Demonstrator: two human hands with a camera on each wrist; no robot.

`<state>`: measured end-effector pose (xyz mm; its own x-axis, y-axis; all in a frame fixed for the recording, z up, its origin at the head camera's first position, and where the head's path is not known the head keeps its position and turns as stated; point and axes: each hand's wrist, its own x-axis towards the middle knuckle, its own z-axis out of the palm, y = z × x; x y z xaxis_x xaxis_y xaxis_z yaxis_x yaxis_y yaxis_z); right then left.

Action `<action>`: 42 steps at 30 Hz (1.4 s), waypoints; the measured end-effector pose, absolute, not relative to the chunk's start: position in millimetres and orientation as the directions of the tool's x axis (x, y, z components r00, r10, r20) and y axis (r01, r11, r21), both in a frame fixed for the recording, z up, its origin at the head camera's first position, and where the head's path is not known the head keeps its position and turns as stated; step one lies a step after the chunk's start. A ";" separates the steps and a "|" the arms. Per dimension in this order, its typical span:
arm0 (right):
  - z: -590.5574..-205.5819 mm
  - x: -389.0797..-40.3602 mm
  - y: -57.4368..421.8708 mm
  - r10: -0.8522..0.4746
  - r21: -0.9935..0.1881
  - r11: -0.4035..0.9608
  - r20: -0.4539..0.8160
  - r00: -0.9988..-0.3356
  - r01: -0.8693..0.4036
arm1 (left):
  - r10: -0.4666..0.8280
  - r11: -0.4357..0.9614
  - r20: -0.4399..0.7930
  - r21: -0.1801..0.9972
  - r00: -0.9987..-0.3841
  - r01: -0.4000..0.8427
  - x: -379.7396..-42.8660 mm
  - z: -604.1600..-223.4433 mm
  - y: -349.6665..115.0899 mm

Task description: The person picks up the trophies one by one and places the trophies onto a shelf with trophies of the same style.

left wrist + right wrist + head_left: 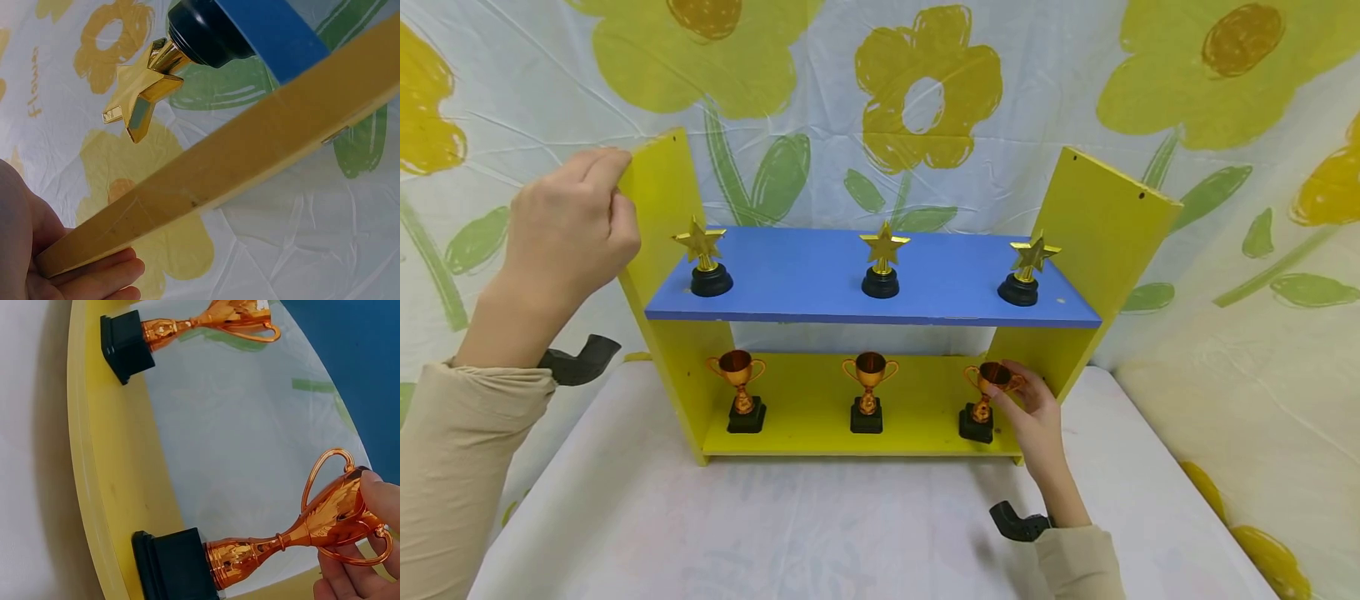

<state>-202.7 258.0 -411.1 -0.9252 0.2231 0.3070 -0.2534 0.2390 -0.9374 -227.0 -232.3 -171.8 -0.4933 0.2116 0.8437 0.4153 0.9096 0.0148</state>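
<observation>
My left hand [568, 221] grips the top of the yellow left side panel [664, 187] of a small two-level shelf; in the left wrist view the thumb side and fingers [103, 278] lie on either side of the board. Low on the right, my right hand [1036, 421] pinches the cup of a copper-coloured trophy cup [976, 427] by its rim and handle. Its black base stands on the yellow bottom shelf [797, 442]. Two matching trophy cups, one in the middle [868, 371] and one on the left [737, 367], stand upright on that level.
Three gold star trophies stand on the blue upper shelf [797, 267]: left [702, 250], middle [882, 258] and right [1028, 262]. The yellow right side panel [1093, 225] rises beside them. A white cloth [820, 533] covers the table, and a flower-printed curtain [820, 150] hangs behind.
</observation>
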 end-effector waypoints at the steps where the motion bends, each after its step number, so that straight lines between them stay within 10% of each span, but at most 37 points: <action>1: -411.2 -203.1 258.2 0.225 -0.938 0.233 0.308 -0.924 -0.256 | 0.212 0.910 0.842 0.015 -0.496 0.414 -226.9 -171.8 -232.3; 19: -408.5 -207.0 261.4 0.190 -0.897 0.323 0.376 -0.907 -0.304 | 0.205 0.912 0.840 0.021 -0.502 0.409 -227.0 -171.9 -232.1; 30: -393.5 -210.5 253.5 0.066 -0.554 0.750 0.605 -0.793 -0.360 | 0.197 0.912 0.842 0.029 -0.502 0.408 -227.3 -171.7 -233.2; 42: -380.4 -208.9 252.7 0.023 -0.446 0.843 0.588 -0.808 -0.301 | 0.196 0.913 0.840 0.032 -0.506 0.406 -227.5 -171.5 -232.1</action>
